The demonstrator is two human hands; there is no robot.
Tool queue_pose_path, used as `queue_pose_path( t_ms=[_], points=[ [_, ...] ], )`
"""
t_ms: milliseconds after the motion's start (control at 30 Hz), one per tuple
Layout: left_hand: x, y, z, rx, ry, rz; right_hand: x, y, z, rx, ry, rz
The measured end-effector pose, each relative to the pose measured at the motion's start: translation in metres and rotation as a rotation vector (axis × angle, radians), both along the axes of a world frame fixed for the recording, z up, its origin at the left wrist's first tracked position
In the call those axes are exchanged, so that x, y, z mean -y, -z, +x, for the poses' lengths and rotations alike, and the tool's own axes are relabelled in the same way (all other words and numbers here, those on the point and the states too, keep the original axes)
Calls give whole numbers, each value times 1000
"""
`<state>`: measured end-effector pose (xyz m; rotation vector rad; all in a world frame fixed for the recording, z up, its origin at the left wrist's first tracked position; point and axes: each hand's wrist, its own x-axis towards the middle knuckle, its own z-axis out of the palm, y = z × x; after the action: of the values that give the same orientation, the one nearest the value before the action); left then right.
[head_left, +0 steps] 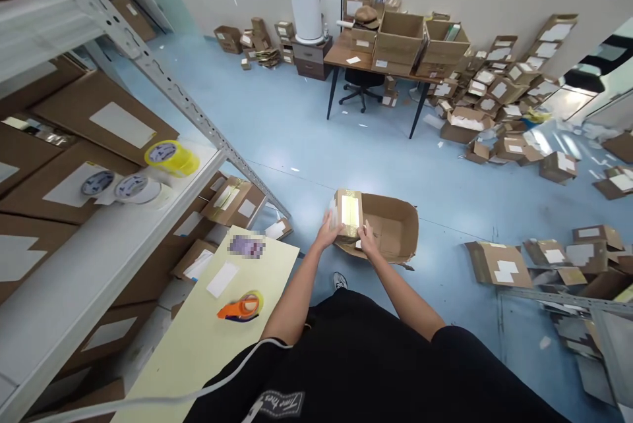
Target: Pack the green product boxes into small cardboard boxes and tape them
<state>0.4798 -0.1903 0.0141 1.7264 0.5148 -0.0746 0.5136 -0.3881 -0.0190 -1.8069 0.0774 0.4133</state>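
Note:
A small cardboard box (351, 202) with a white label and yellowish tape across its top is gripped between both hands. My left hand (327, 230) presses its left side, and my right hand (366, 238) holds its near right corner. Behind and to the right of that box, a larger open carton (408, 228) sits on the floor. The held box overlaps the carton's left end in view; whether the two touch I cannot tell.
To my left, a pale yellow table (198, 344) bears an orange tape dispenser (241, 308) and a white paper slip (222, 279). Metal shelving (198, 182) with cartons and tape rolls (173, 157) rises beside it. More boxes (494, 265) lie right; a brown desk (346, 54) stands ahead.

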Motion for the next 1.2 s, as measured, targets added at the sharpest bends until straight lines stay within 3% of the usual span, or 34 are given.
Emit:
queue_pose_path(
  t_ms=[67,167,267,467,700,967,1200],
  points=[
    [-16,-5,15,-72,-106,146,1,-2,19,-33,-18,-67],
    [-41,-12,19,-51,-218,211,-5,-10,31,32,-79,11],
    [-52,-14,5,23,-265,185,-15,-15,26,87,-98,107],
    [-46,-16,-21,90,-354,104,-37,-22,17,64,-163,144],
    [-63,-36,-54,166,-394,107,-86,-46,13,80,-320,209],
    [-85,-57,-131,218,-556,127,-158,-71,-40,86,-581,294],
    [-113,-77,-248,217,-745,168,-233,-90,-128,94,-825,361]
  ],
)
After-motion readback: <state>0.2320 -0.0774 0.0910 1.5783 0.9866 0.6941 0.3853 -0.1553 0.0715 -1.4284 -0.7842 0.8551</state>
